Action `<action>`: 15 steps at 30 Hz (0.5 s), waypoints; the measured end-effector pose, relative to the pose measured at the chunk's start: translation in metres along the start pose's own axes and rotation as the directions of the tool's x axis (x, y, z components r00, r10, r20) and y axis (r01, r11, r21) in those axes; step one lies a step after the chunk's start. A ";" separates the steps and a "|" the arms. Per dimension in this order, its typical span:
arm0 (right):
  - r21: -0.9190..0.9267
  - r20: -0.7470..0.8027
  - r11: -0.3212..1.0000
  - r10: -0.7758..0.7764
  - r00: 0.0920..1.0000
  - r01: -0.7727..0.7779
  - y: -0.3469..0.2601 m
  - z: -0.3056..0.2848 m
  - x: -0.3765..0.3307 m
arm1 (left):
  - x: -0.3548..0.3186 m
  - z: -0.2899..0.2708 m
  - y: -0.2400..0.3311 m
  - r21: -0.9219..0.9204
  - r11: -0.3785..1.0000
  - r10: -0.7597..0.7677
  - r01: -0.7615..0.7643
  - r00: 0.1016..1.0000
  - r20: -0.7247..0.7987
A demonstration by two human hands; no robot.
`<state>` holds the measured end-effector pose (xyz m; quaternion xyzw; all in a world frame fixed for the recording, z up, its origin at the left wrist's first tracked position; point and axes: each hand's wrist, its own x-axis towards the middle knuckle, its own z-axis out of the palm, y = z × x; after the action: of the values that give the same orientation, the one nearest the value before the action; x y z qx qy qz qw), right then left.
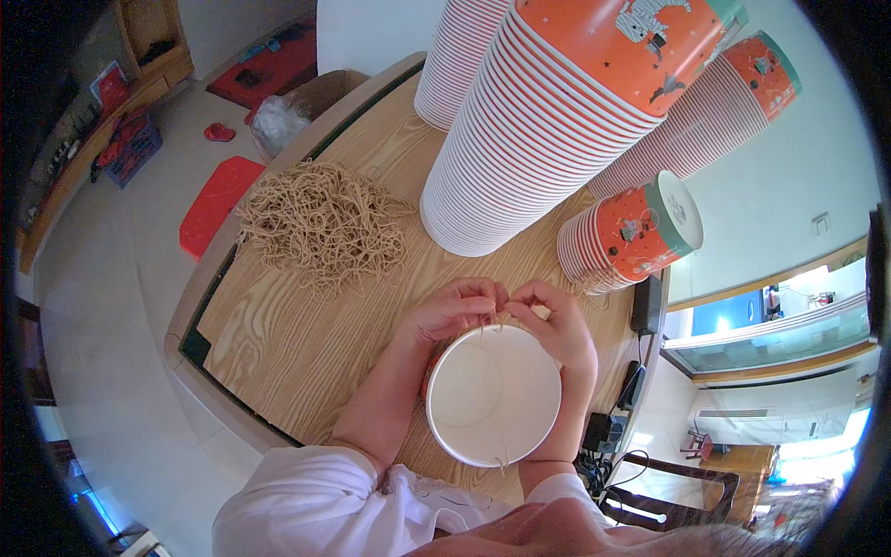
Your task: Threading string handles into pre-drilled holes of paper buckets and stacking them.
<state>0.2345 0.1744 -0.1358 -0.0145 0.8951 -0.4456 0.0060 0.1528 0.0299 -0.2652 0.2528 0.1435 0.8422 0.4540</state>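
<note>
Cord [503, 447], thin and tan, at round white paper tub's [540, 390] rim; my left grip [497, 304] and right grip [512, 308] pinched closed on it. Best: even tension, paper undented.

The near bucket [475, 399] looks like smooth white paper inside, the far bucket stack [529, 148] glossy printed paper, the left cord pile [320, 223] rough, matt fibre, the table [269, 362] smooth wood grain, the sleeve [297, 497] matt cloth.
</note>
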 end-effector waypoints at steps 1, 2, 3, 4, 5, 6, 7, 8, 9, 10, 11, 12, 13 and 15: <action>0.000 0.000 1.000 0.000 1.000 0.000 0.002 0.001 0.000 | 0.000 -0.002 0.000 0.005 1.000 0.013 -0.013 1.000 0.022; 0.079 -0.024 0.996 0.034 0.999 -0.032 0.005 0.002 -0.001 | -0.001 -0.003 -0.001 0.005 1.000 0.013 -0.013 1.000 0.023; 0.159 -0.044 0.985 0.070 0.997 -0.062 0.007 0.002 -0.001 | -0.003 0.000 0.000 0.031 0.999 -0.009 0.010 0.999 -0.037; 0.158 -0.045 0.985 0.069 0.997 -0.061 0.009 0.000 -0.001 | -0.004 0.001 0.001 0.055 0.998 -0.030 0.036 0.995 -0.097; 0.147 -0.011 0.988 0.045 0.999 -0.043 0.010 -0.002 -0.001 | -0.004 0.002 0.002 0.055 0.998 -0.030 0.036 0.995 -0.097; 0.137 0.025 0.990 0.021 0.999 -0.024 0.011 -0.004 -0.001 | -0.003 0.003 0.003 0.057 0.998 -0.025 0.030 0.996 -0.089; 0.137 0.024 0.990 0.021 0.999 -0.024 0.011 -0.005 -0.002 | -0.003 0.003 0.004 0.059 0.998 -0.020 0.025 0.996 -0.081; 0.132 0.035 0.991 0.028 0.999 -0.032 0.010 -0.006 -0.002 | -0.003 0.004 0.005 0.059 0.998 -0.020 0.025 0.997 -0.081; 0.127 0.047 0.991 0.035 0.998 -0.040 0.009 -0.007 -0.002 | -0.003 0.004 0.005 0.064 0.998 -0.018 0.023 0.997 -0.073; 0.127 0.046 0.991 0.035 0.998 -0.041 0.010 -0.008 -0.003 | -0.003 0.004 0.005 0.070 0.997 -0.015 0.020 0.998 -0.064; 0.106 0.066 0.994 0.011 0.998 -0.018 0.010 -0.010 -0.003 | -0.002 0.004 0.005 0.069 0.997 -0.016 0.021 0.998 -0.064; 0.086 0.088 0.996 -0.014 0.996 0.006 0.009 -0.011 -0.003 | -0.002 0.004 0.005 0.086 0.996 -0.007 0.012 0.998 -0.057; 0.087 0.088 0.996 -0.014 0.996 0.007 0.008 -0.012 -0.004 | -0.002 0.004 0.006 0.103 0.995 0.002 0.003 0.999 -0.051; 0.120 0.118 0.993 -0.006 0.993 -0.008 0.006 -0.015 -0.005 | -0.003 0.004 0.006 0.099 0.995 0.009 -0.002 0.998 -0.062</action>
<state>0.2391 0.1900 -0.1316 -0.0400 0.8648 -0.4969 0.0602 0.1527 0.0245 -0.2596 0.2489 0.1983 0.8428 0.4340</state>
